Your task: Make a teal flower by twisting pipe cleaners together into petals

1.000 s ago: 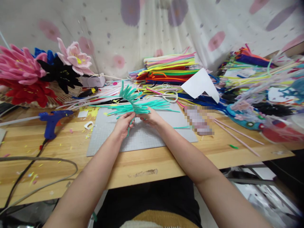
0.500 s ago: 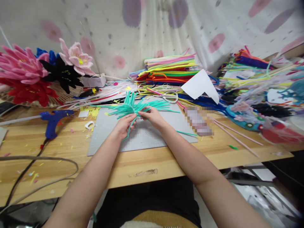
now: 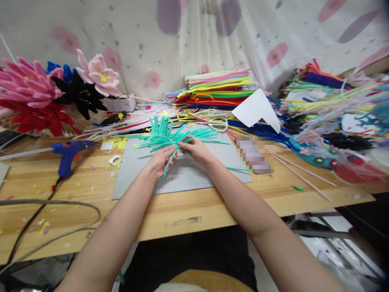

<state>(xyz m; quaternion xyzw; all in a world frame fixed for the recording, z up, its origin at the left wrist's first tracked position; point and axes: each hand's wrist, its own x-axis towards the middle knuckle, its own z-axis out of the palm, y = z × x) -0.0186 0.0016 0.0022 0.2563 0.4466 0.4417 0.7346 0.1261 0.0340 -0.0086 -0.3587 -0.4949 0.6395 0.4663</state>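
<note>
A spiky piece made of several teal fuzzy stems point(image 3: 162, 132) is held up over the grey mat point(image 3: 130, 178). My left hand point(image 3: 162, 162) pinches its lower middle, and one bent teal stem hangs down across the fingers. Close on the right, my right hand point(image 3: 193, 148) grips the piece near its centre with thumb and fingertips. More teal stems fan out to the right behind my right hand; whether they lie on the mat or belong to the piece I cannot tell. A loose teal stem point(image 3: 238, 169) lies at the mat's right side.
A blue glue gun point(image 3: 68, 156) with its cable lies at left, below fuzzy flowers point(image 3: 30, 83). Scissors point(image 3: 219, 123), white paper point(image 3: 257, 109) and bundles of coloured stems point(image 3: 219, 89) are behind the mat. Pink stems point(image 3: 304, 176) lie at right.
The teal piece has turned a little, its upright stems now spread wider and further left. Both hands keep their hold and have barely moved.
</note>
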